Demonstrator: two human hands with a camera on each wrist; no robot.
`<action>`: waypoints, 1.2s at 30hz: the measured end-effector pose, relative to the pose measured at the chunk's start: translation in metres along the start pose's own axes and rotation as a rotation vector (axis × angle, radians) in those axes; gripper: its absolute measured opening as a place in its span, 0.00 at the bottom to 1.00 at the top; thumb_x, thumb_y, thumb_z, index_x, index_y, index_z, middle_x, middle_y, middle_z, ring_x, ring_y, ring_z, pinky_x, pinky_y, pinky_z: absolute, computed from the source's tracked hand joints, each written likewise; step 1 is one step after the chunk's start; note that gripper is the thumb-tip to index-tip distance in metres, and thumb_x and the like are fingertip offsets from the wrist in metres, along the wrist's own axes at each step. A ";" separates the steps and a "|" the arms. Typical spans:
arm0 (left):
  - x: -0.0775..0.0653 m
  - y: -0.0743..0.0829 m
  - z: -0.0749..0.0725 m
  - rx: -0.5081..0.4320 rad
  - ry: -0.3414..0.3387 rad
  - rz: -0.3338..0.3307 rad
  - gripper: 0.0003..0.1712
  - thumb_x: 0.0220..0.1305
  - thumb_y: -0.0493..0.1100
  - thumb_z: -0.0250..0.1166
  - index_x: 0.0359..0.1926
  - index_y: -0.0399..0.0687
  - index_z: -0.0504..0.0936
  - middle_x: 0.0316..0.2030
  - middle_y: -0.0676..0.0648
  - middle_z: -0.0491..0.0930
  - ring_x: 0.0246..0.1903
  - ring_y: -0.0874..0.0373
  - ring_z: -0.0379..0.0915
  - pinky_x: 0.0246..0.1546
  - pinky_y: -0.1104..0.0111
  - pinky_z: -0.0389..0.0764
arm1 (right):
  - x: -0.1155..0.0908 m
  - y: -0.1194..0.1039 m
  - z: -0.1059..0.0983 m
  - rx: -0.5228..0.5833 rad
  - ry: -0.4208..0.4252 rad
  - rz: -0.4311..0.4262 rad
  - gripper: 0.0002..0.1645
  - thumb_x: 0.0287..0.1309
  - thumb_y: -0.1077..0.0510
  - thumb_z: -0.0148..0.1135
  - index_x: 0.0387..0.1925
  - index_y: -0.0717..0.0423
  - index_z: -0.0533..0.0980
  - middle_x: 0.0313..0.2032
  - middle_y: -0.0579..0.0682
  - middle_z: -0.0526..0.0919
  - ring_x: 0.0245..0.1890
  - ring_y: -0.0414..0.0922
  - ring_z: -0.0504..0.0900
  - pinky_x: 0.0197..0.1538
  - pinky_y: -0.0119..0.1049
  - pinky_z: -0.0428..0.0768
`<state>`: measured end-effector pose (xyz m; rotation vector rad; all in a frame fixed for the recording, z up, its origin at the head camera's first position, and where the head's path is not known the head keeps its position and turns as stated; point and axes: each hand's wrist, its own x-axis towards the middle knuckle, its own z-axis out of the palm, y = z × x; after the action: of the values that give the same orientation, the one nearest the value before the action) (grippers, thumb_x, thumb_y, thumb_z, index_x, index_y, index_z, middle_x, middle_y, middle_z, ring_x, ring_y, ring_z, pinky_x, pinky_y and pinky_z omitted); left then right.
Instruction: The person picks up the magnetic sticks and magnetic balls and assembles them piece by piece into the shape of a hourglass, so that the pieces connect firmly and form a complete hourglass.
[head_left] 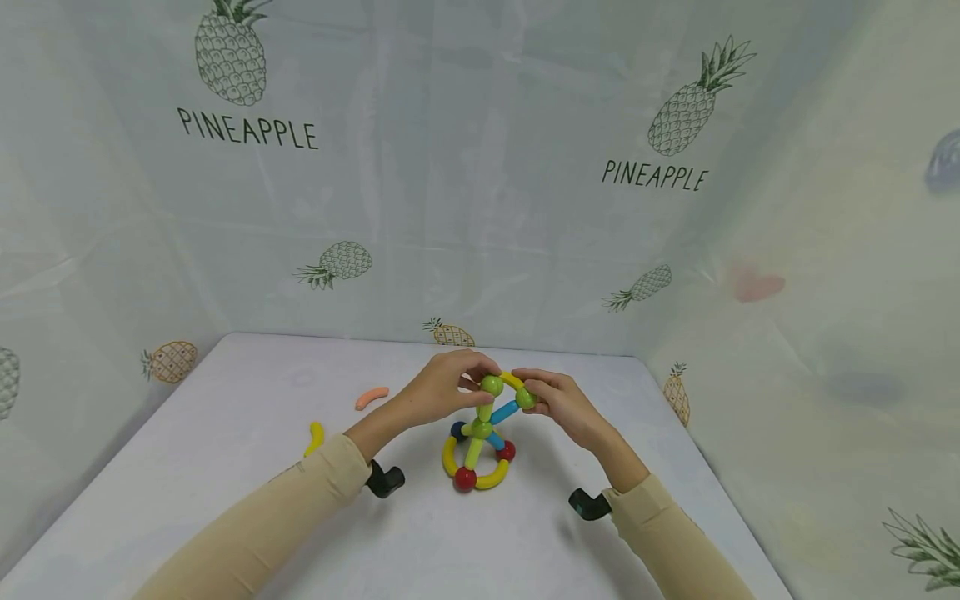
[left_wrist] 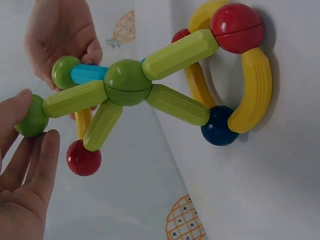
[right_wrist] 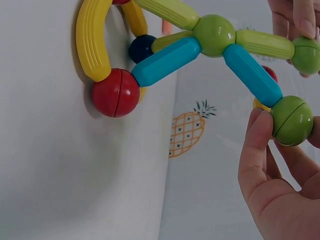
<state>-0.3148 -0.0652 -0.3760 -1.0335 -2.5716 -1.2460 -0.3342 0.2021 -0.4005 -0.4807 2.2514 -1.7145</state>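
Observation:
A structure of ball-and-rod building pieces stands on the table, with a green centre ball point(left_wrist: 128, 82) joining light green and blue rods. Its base is a ring of yellow curved rods point(right_wrist: 93, 42), two red balls point(head_left: 465, 479) and a dark blue ball point(left_wrist: 220, 125). My left hand point(head_left: 450, 387) pinches the green ball point(left_wrist: 32, 116) atop the upright light green rod. With thumb and fingers, my right hand point(head_left: 562, 404) grips another green ball point(right_wrist: 292, 121) on a raised blue rod point(right_wrist: 252, 75). An upper yellow curved rod point(head_left: 512, 380) runs from this ball toward a raised red ball point(left_wrist: 84, 157).
Left of the structure lies an orange curved rod point(head_left: 371, 397) on the white table point(head_left: 480, 550). A yellow curved rod point(head_left: 315, 437) sits beside my left sleeve, partly covered by it. Behind the table hangs a pineapple-print curtain point(head_left: 465, 208).

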 end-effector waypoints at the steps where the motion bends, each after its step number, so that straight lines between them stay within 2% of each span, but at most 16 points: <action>1: 0.000 0.000 0.000 -0.003 -0.002 0.001 0.23 0.65 0.40 0.78 0.60 0.48 0.83 0.51 0.56 0.84 0.48 0.64 0.82 0.53 0.71 0.86 | 0.000 0.000 0.000 0.000 0.000 0.000 0.27 0.82 0.51 0.52 0.73 0.59 0.73 0.68 0.62 0.76 0.52 0.48 0.83 0.56 0.34 0.86; 15: -0.003 -0.002 -0.003 -0.020 -0.011 0.008 0.23 0.65 0.41 0.78 0.59 0.51 0.83 0.51 0.59 0.84 0.49 0.65 0.83 0.53 0.71 0.86 | -0.001 0.000 0.001 0.000 0.010 0.001 0.27 0.82 0.51 0.52 0.73 0.58 0.73 0.68 0.60 0.77 0.53 0.48 0.83 0.56 0.34 0.86; 19: -0.006 -0.005 -0.009 -0.021 -0.010 0.002 0.23 0.65 0.41 0.78 0.60 0.52 0.84 0.52 0.58 0.84 0.50 0.63 0.83 0.52 0.71 0.86 | -0.002 -0.001 0.001 0.002 0.012 0.007 0.27 0.82 0.50 0.53 0.73 0.58 0.73 0.68 0.60 0.77 0.52 0.48 0.83 0.56 0.34 0.86; 23: -0.012 -0.013 -0.021 0.019 0.001 -0.021 0.26 0.64 0.40 0.78 0.62 0.49 0.83 0.56 0.51 0.85 0.52 0.58 0.84 0.52 0.71 0.86 | -0.001 -0.001 0.002 0.001 0.010 0.008 0.27 0.82 0.51 0.53 0.73 0.57 0.73 0.68 0.60 0.77 0.54 0.48 0.83 0.56 0.34 0.86; 26: -0.021 -0.024 -0.034 0.070 0.024 -0.051 0.27 0.64 0.40 0.78 0.62 0.50 0.82 0.57 0.50 0.85 0.52 0.57 0.84 0.52 0.70 0.86 | 0.000 -0.001 0.002 0.001 0.007 0.003 0.27 0.82 0.50 0.53 0.73 0.58 0.73 0.68 0.60 0.77 0.55 0.48 0.82 0.56 0.34 0.86; 31: -0.036 -0.054 -0.054 0.124 0.066 -0.104 0.27 0.64 0.39 0.78 0.62 0.49 0.82 0.57 0.50 0.85 0.52 0.55 0.84 0.53 0.66 0.87 | 0.000 -0.001 0.002 -0.010 0.013 -0.002 0.27 0.82 0.50 0.53 0.73 0.58 0.74 0.68 0.60 0.77 0.56 0.48 0.82 0.55 0.33 0.86; 36: -0.051 -0.089 -0.068 0.149 0.068 -0.214 0.25 0.65 0.38 0.77 0.62 0.48 0.82 0.57 0.49 0.84 0.54 0.50 0.83 0.55 0.61 0.87 | 0.000 -0.001 0.002 -0.012 0.016 0.005 0.26 0.82 0.51 0.53 0.73 0.57 0.74 0.68 0.60 0.78 0.56 0.48 0.82 0.56 0.34 0.86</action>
<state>-0.3440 -0.1803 -0.4081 -0.6914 -2.7297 -1.0891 -0.3330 0.2006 -0.3997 -0.4647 2.2733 -1.7096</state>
